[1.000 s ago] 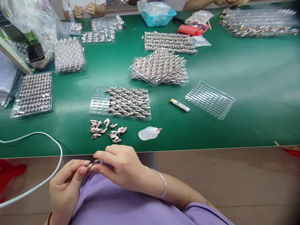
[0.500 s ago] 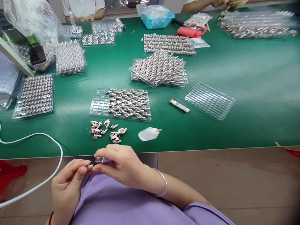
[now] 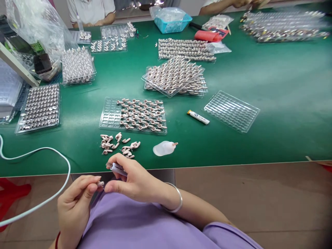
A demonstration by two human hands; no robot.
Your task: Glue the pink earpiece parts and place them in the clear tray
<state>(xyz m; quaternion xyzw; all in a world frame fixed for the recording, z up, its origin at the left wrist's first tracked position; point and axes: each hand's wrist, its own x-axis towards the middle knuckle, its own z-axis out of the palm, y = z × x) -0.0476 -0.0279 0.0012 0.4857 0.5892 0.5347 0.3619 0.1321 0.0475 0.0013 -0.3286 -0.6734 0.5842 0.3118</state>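
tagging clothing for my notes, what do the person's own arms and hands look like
The left hand and right hand are both gloveless. A thin red band shows at the left wrist, a silver bangle at the right. A purple sleeve leaves the right forearm bare; the left sleeve is out of view.

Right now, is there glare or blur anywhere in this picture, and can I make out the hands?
Head view: pale glare across the green table, mostly at right; head view: the far-right trays look smeared; head view: left hand and right hand fairly clear.
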